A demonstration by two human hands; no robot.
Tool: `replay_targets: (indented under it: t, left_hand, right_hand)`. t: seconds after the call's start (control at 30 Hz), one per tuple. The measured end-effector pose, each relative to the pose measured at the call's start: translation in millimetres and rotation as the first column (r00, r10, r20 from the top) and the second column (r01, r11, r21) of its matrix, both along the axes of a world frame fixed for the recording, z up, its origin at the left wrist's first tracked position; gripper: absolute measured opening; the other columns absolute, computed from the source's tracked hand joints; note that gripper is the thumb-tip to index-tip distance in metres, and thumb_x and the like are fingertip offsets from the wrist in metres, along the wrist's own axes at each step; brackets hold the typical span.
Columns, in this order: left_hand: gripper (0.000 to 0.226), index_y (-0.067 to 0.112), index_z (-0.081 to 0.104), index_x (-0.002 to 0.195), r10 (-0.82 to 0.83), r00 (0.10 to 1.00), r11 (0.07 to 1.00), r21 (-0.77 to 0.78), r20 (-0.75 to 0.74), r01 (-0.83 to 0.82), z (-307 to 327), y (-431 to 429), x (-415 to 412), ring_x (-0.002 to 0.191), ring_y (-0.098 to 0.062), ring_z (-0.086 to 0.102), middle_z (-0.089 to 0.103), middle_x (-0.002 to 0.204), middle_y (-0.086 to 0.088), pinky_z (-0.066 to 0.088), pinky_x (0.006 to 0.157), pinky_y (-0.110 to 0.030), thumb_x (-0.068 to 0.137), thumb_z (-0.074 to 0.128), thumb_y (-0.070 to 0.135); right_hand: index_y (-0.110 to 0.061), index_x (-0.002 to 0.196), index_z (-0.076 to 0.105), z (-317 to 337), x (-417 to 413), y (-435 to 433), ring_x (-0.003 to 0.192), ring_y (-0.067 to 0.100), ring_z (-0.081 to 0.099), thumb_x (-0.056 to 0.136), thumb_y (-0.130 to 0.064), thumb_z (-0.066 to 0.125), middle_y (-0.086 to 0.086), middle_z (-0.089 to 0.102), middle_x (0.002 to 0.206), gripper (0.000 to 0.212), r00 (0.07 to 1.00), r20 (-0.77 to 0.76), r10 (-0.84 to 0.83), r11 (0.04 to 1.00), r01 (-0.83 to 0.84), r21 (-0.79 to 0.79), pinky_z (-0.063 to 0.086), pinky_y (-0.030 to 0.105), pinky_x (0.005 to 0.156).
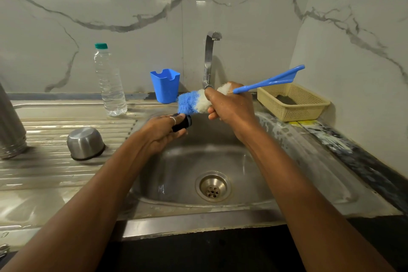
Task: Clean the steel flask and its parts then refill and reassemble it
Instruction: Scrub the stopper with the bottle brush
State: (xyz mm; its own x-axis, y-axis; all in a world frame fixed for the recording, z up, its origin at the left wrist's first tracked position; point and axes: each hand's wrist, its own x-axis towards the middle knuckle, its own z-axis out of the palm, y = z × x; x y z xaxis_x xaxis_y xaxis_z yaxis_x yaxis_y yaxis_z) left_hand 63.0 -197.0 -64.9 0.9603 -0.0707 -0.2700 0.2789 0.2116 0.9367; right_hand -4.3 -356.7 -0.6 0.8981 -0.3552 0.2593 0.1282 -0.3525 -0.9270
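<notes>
Over the steel sink (pixel 220 161), my left hand (pixel 163 130) grips a small black flask stopper (pixel 184 123). My right hand (pixel 229 106) grips a blue and white bottle brush (pixel 192 101) around its bristles, the blue handle sticking up to the right. The brush tip sits just above the stopper. The steel flask body (pixel 10 126) stands upside down at the far left of the drainboard. Its steel cup lid (pixel 85 143) lies upside down on the drainboard beside it.
A clear plastic water bottle (pixel 109 81) with a green cap stands behind the drainboard. A blue plastic holder (pixel 165 85) sits by the tap (pixel 209 59). A beige basket (pixel 291 101) is on the right counter. The drain (pixel 213 186) is uncovered.
</notes>
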Motion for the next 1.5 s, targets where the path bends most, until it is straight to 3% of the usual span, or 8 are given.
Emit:
replay_targets:
  t: [0.13,0.5,0.67,0.8,1.03,1.13,1.37,1.5]
  left_hand:
    - [0.029,0.003,0.061,0.113,0.045,0.999,0.999,-0.019,0.015,-0.045,1.7,0.3,1.0,0.097,-0.026,0.067,0.064,0.118,-0.02,0.064,0.067,-0.032,0.097,0.068,0.026]
    - [0.031,0.011,0.063,0.106,0.135,0.991,0.99,-0.044,0.018,-0.134,-1.4,2.4,5.9,0.1,-0.022,0.068,0.067,0.111,-0.014,0.063,0.065,-0.029,0.095,0.066,0.04]
    - [0.034,0.009,0.064,0.114,0.129,0.992,0.991,-0.022,-0.004,-0.129,-2.9,-0.9,6.1,0.108,-0.025,0.069,0.069,0.114,-0.014,0.063,0.065,-0.03,0.097,0.065,0.038]
    - [0.036,0.009,0.063,0.117,0.131,0.991,0.991,-0.029,-0.019,-0.132,-1.2,0.4,7.4,0.106,-0.023,0.068,0.068,0.113,-0.013,0.064,0.065,-0.03,0.097,0.065,0.039]
    - [0.041,0.008,0.063,0.123,0.135,0.991,0.991,-0.005,-0.006,-0.135,-2.7,-3.1,3.8,0.095,-0.02,0.068,0.067,0.116,-0.013,0.059,0.051,-0.025,0.096,0.067,0.039]
    - [0.033,0.01,0.063,0.115,0.132,0.991,0.991,-0.01,0.0,-0.132,-1.7,-1.9,4.4,0.092,-0.018,0.067,0.067,0.115,-0.012,0.063,0.06,-0.028,0.097,0.066,0.038]
    - [0.032,0.009,0.06,0.116,0.145,0.989,0.989,0.023,-0.004,-0.145,-3.5,-2.4,6.3,0.085,-0.017,0.065,0.065,0.103,-0.009,0.061,0.076,-0.032,0.099,0.063,0.037]
    - [0.037,0.008,0.061,0.121,0.137,0.991,0.989,0.049,0.011,-0.137,-4.0,-4.8,8.0,0.088,-0.018,0.067,0.066,0.113,-0.011,0.063,0.069,-0.031,0.098,0.065,0.038]
  right_hand:
    - [-0.012,0.09,0.063,1.3,-1.2,3.8,0.051,0.014,0.07,0.083,-0.034,0.064,0.003,0.073,0.071,0.023,1.0,0.019,0.016,1.0,-0.016,-0.019,0.049,0.026,0.056]
    - [-0.013,0.088,0.063,-3.3,0.7,4.2,0.054,0.015,0.072,0.086,-0.031,0.063,0.004,0.073,0.067,0.018,0.998,0.03,0.052,0.996,-0.05,-0.074,0.045,0.023,0.051]
    - [-0.01,0.093,0.066,-16.5,8.9,11.6,0.052,0.011,0.071,0.085,-0.032,0.06,0.002,0.073,0.073,0.025,0.992,-0.046,0.114,0.977,-0.12,-0.176,0.046,0.023,0.052]
    - [-0.01,0.087,0.065,-6.1,5.2,6.4,0.051,0.014,0.07,0.085,-0.03,0.062,0.005,0.073,0.07,0.02,0.998,0.028,0.061,0.989,-0.057,-0.137,0.045,0.023,0.05]
    - [-0.011,0.087,0.067,-8.0,6.4,3.7,0.052,0.015,0.071,0.083,-0.029,0.062,0.004,0.072,0.063,0.02,0.997,-0.027,0.073,0.994,-0.075,-0.082,0.043,0.02,0.046]
    - [-0.012,0.085,0.065,-0.4,-0.4,-0.3,0.052,0.016,0.071,0.083,-0.028,0.064,0.006,0.073,0.063,0.017,0.999,0.019,0.044,0.999,-0.044,-0.018,0.041,0.017,0.042]
    - [-0.01,0.087,0.067,-3.9,3.8,3.0,0.052,0.015,0.071,0.082,-0.03,0.062,0.003,0.072,0.061,0.021,0.997,-0.027,0.069,0.992,-0.071,-0.101,0.046,0.024,0.051]
    - [-0.008,0.085,0.067,-3.2,3.9,3.8,0.049,0.015,0.069,0.081,-0.031,0.062,0.004,0.071,0.06,0.024,0.999,0.005,0.036,0.99,-0.035,-0.139,0.049,0.026,0.053]
